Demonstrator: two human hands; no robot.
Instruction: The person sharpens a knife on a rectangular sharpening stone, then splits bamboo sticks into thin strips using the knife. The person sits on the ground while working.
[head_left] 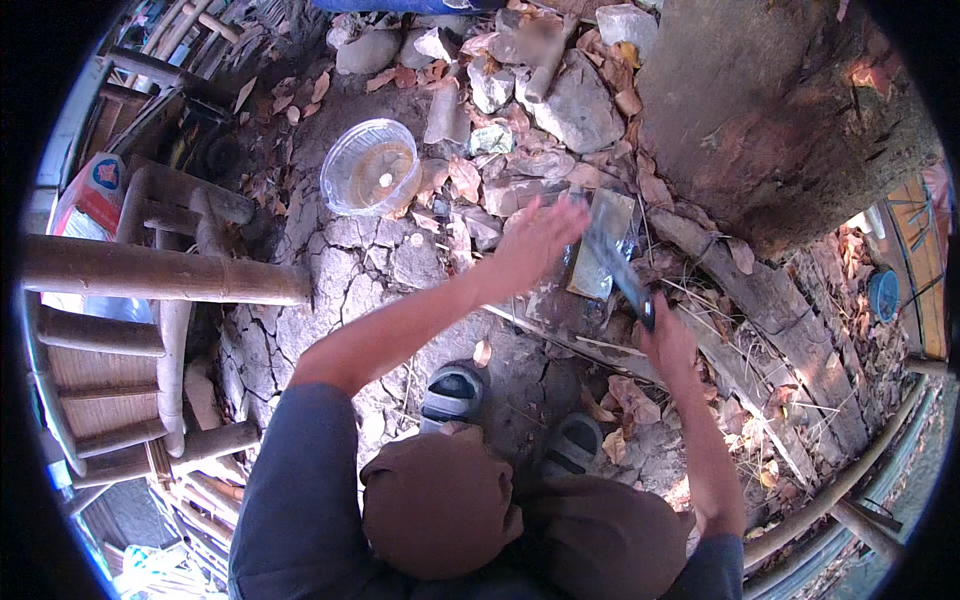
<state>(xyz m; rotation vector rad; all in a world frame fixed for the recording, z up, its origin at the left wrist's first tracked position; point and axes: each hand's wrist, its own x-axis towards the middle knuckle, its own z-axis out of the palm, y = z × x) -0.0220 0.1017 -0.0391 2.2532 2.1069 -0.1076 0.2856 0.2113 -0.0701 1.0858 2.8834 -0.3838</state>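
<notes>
Nearest, below the stone block (589,276), are the person's knees in brown cloth (437,505), with a grey sandal (452,393) on each foot between knees and block. Just to the block's lower right, the right hand (668,335) has its grip wrapped around the dark handle of a knife (622,268), whose blade slants up and left across the block. At the block's left edge, the left hand (545,240) reaches to the blade's far end; its fingers are blurred, so I cannot tell whether that grip presses, pinches or merely hovers.

The likeliest trouble is a cut: those fingers are right by the blade, and a slip or a tilt of the edge could bring it into them. The block might also rock, since the ground around it is uneven, which would throw the blade's angle off.

Beyond the block, to its upper left, stands a clear plastic tub (345,172). Farther up are rocks (578,108) among dry leaves, and to the block's upper right, a broad trunk-like mass (740,110).
</notes>
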